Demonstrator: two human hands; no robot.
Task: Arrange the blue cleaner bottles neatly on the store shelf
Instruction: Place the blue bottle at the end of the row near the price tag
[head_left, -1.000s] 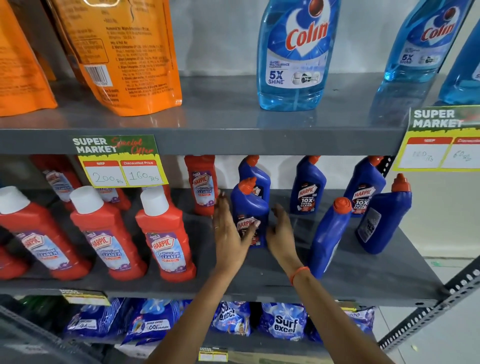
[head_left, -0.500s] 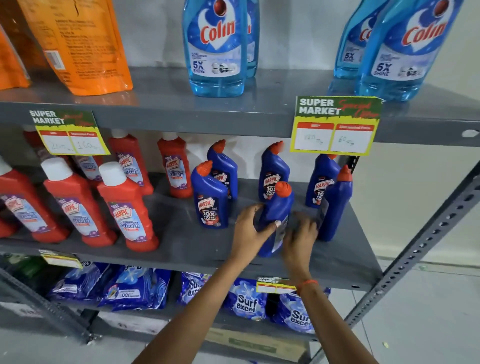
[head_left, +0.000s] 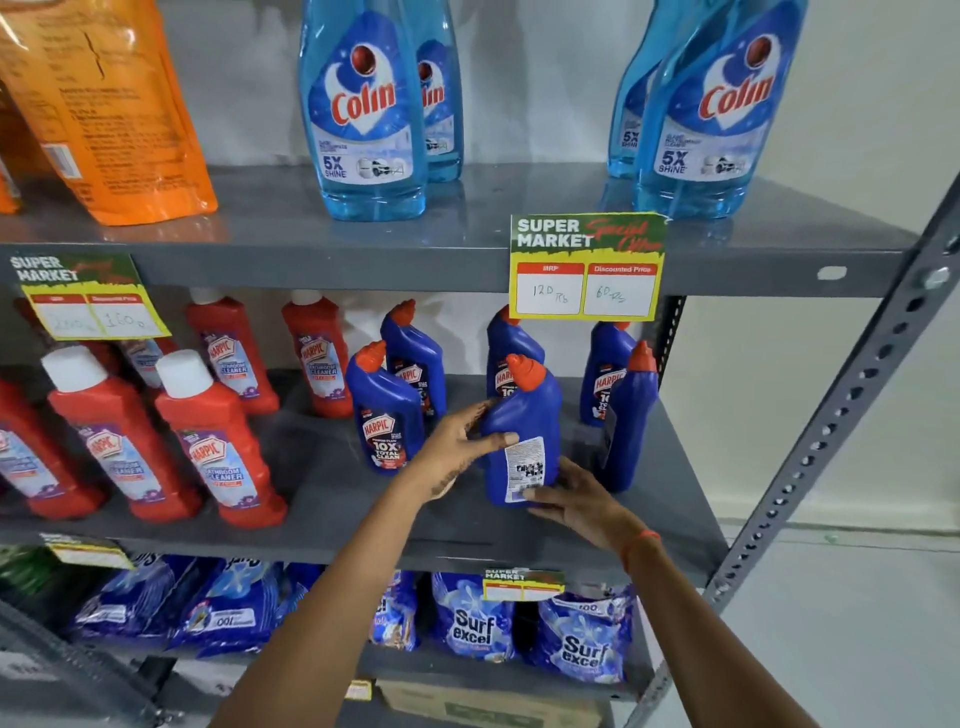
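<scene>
Half a sec ago this dark blue plastic cleaner bottle w/ orange cap (head_left: 522, 431) leaned by the front edge; now it's upright mid grey metal shelf (head_left: 322, 499), back label out. Left hand (head_left: 457, 449) fingers wrapped round its side, right hand (head_left: 576, 501) fingers pressed at its base. Prob needs turning label-forward.

Glossy plastic blue bottles (head_left: 524, 415) stand on a smooth grey shelf (head_left: 332, 493), seemingly painted metal.
</scene>
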